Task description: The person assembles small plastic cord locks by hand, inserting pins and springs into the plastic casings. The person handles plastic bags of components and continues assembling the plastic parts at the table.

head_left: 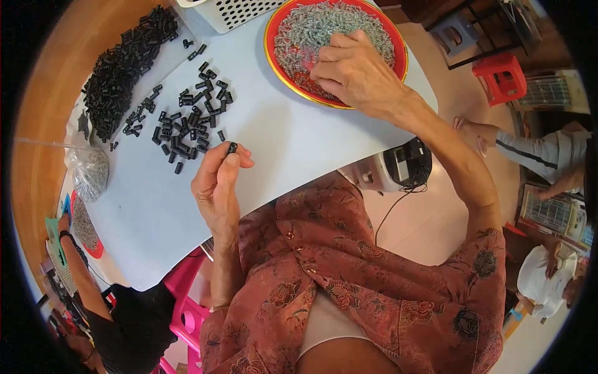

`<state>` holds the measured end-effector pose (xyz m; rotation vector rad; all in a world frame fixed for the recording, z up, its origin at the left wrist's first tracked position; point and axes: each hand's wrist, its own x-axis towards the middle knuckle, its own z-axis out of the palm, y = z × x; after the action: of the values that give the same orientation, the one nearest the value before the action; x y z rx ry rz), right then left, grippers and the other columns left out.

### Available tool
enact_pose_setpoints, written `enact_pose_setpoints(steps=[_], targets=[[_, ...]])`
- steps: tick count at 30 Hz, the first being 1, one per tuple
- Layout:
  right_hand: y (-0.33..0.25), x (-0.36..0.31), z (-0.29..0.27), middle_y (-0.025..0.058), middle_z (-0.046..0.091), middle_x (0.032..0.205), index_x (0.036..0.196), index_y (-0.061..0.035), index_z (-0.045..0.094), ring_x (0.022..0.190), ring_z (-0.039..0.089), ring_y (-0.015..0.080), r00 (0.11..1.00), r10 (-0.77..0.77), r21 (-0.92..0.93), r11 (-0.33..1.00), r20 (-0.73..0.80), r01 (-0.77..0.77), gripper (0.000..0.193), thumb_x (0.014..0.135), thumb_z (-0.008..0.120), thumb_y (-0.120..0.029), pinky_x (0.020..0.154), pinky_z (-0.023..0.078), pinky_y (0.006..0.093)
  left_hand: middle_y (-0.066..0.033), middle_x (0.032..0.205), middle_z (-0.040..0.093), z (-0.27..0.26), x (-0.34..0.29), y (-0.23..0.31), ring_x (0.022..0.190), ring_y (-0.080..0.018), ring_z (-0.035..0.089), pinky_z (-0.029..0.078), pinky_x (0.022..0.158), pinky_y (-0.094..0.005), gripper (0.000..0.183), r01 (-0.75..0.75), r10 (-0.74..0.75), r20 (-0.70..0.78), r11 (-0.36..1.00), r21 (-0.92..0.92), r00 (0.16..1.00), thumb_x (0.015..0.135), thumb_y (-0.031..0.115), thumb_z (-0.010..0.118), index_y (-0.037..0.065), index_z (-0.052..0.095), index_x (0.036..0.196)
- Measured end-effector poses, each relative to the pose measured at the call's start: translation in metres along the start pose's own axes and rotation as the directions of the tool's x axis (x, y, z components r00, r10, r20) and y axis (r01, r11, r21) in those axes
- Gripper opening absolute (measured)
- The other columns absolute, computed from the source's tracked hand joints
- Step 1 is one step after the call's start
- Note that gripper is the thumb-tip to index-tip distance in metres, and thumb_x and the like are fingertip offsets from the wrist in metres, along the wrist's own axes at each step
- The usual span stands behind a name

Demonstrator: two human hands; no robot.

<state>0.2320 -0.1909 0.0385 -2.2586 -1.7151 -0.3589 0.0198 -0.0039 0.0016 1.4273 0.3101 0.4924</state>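
Note:
My left hand [218, 181] is raised over the white table near its front edge. Between thumb and fingers it pinches a small black plastic tube [233, 148], its round end turned up. My right hand [361, 75] reaches into a red basin with a yellow rim [403, 53], its fingers curled down at a heap of small silvery metal pieces [299, 28]. Whatever those fingertips hold is hidden. Loose black tubes [180, 134] like the held one lie scattered just beyond my left hand.
A large heap of black parts [118, 78] covers the table's far left. Nearby are a clear bag of metal pieces [90, 174] and a white perforated basket [240, 14]. A person in black [140, 324] works at the left. Others sit or stand right, past a red stool [500, 78].

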Motion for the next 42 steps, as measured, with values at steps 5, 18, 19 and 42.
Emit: enact_pose_setpoints(steps=[5,18,19,42], targets=[[-0.001,0.002,0.000,0.0030,0.059,0.075,0.069,-0.0075,0.064,0.080,0.052,0.0202,0.998,0.007,-0.080,0.997,0.062,-0.002,0.006,0.074,0.064,-0.012,0.074,0.036,0.0371,-0.0075,0.083,0.063,-0.002,-0.001,0.001,0.079,-0.0147,0.058,0.046,0.080,-0.0316,0.021,0.017,-0.017,0.028,1.000,0.004,0.999,0.091,0.010,0.054,-0.003,0.061,0.106],[-0.001,0.005,-0.001,0.0057,0.060,0.074,0.069,-0.0087,0.065,0.079,0.054,0.0262,0.977,0.127,0.000,0.992,0.170,-0.129,0.014,0.081,0.061,-0.015,0.073,0.037,0.0416,-0.0097,0.085,0.065,-0.001,-0.001,0.000,0.079,-0.0153,0.060,0.047,0.080,-0.0314,0.022,0.008,-0.008,0.015,1.000,0.024,1.000,0.090,0.008,0.056,-0.004,0.061,0.109],[-0.001,0.006,0.000,0.0059,0.060,0.073,0.068,-0.0088,0.064,0.079,0.054,0.0262,0.980,0.122,0.009,0.992,0.159,-0.125,0.015,0.081,0.061,-0.016,0.072,0.037,0.0417,-0.0096,0.085,0.065,-0.001,-0.001,0.000,0.079,-0.0152,0.060,0.047,0.080,-0.0313,0.022,0.006,-0.006,0.016,1.000,0.019,1.000,0.090,0.008,0.056,-0.004,0.061,0.108],[-0.007,0.011,-0.004,0.0022,0.060,0.077,0.076,-0.0088,0.067,0.083,0.053,0.0201,0.958,0.143,-0.069,0.989,0.250,-0.130,0.006,0.079,0.065,-0.013,0.079,0.035,0.0366,-0.0082,0.084,0.064,0.001,-0.001,0.002,0.079,-0.0141,0.059,0.046,0.079,-0.0300,0.021,0.016,-0.017,0.005,0.998,0.061,1.000,0.090,0.011,0.057,-0.004,0.062,0.104]])
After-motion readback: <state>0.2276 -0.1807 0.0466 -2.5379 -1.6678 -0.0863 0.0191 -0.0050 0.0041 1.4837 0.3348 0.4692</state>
